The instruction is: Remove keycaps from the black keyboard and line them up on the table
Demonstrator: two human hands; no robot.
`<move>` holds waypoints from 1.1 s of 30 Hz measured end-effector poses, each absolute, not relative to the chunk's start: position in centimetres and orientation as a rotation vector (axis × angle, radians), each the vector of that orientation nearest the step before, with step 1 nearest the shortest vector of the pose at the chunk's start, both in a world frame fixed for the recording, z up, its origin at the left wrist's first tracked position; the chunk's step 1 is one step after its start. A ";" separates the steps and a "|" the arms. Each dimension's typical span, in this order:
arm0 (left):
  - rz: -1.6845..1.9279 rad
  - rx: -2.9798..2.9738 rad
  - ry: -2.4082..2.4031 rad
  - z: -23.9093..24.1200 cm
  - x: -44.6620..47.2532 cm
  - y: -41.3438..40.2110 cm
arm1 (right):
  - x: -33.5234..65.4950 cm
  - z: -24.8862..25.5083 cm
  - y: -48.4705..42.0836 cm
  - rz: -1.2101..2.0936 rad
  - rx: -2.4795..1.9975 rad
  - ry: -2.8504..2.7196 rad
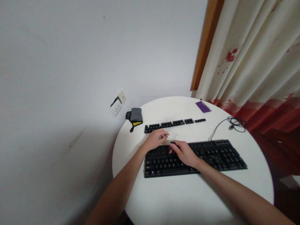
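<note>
A black keyboard (182, 171) lies on the white round table, with several key positions at its upper left bare of caps. Above that part, my right hand (185, 152) is closed on the black handle of a wire keycap puller (174, 137). The puller's two thin wire prongs point up and away from me, with nothing visible between them. My left hand (154, 140) hovers at the keyboard's upper left edge, fingers curled in toward the thumb. Whatever lies between those fingers is too small to make out. Behind it runs a row of loose black keycaps (178, 122).
A grey pouch (136, 115) with yellow trim lies at the table's back left. Toward the back right is a purple card-like piece (203, 107). The keyboard's coiled cable (236, 123) rests near the right edge. Wall sockets (116, 107) and a curtain (253, 62) border the table.
</note>
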State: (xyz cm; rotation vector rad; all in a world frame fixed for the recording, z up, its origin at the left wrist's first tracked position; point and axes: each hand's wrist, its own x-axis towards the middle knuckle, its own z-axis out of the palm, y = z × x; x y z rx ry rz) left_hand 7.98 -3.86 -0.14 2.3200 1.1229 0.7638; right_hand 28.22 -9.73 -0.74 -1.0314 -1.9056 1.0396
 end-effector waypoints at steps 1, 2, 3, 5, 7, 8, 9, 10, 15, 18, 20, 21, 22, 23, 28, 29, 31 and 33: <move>0.765 2.321 1.124 -0.1 8.0 -3.9 | 28.2 -0.9 -9.5 1.089 -1.044 -1.833; 0.767 2.323 1.127 0.0 8.0 -3.9 | 28.2 -1.0 -9.2 1.129 -1.059 -1.753; 0.776 2.322 1.131 0.0 8.1 -4.0 | 28.2 -1.1 -9.0 1.148 -1.078 -1.671; 0.808 2.304 1.129 0.2 8.3 -4.1 | 28.3 -1.2 -8.5 1.113 -1.119 -1.533; 0.845 2.265 1.109 0.4 8.6 -4.4 | 28.5 -1.1 -8.3 1.014 -1.155 -1.431; 0.858 2.240 1.093 0.5 8.8 -4.6 | 28.6 -1.0 -8.3 0.967 -1.170 -1.395; 0.868 2.218 1.077 0.6 9.0 -4.8 | 28.7 -0.9 -8.3 0.931 -1.181 -1.369; 0.875 2.201 1.061 0.7 9.3 -5.0 | 28.7 -0.8 -8.3 0.909 -1.186 -1.356; 0.903 2.167 0.956 1.1 10.1 -5.7 | 28.7 -0.5 -8.7 0.879 -1.187 -1.357; 0.891 2.178 0.900 1.3 10.1 -5.9 | 28.6 -0.3 -8.8 0.880 -1.174 -1.363; 0.897 2.193 0.899 1.3 10.1 -6.0 | 28.6 -0.3 -8.7 0.886 -1.164 -1.365; 0.901 2.203 0.903 1.3 10.1 -6.0 | 28.6 -0.4 -8.6 0.895 -1.161 -1.367; 0.902 2.216 0.907 1.3 10.1 -6.0 | 28.6 -0.5 -8.6 0.914 -1.160 -1.369; 0.898 2.234 0.910 1.3 10.2 -6.0 | 28.7 -0.6 -8.4 0.940 -1.161 -1.373; 0.820 2.419 0.890 1.4 10.2 -5.9 | 28.8 -1.5 -7.9 1.009 -1.180 -1.414; 0.809 2.464 0.881 1.4 10.2 -5.9 | 28.8 -1.6 -7.9 0.997 -1.189 -1.413; 0.794 2.545 0.867 1.4 10.3 -5.9 | 28.8 -1.7 -7.8 0.975 -1.207 -1.402; 0.787 2.613 0.869 1.5 10.4 -6.0 | 28.8 -1.6 -7.8 0.956 -1.217 -1.393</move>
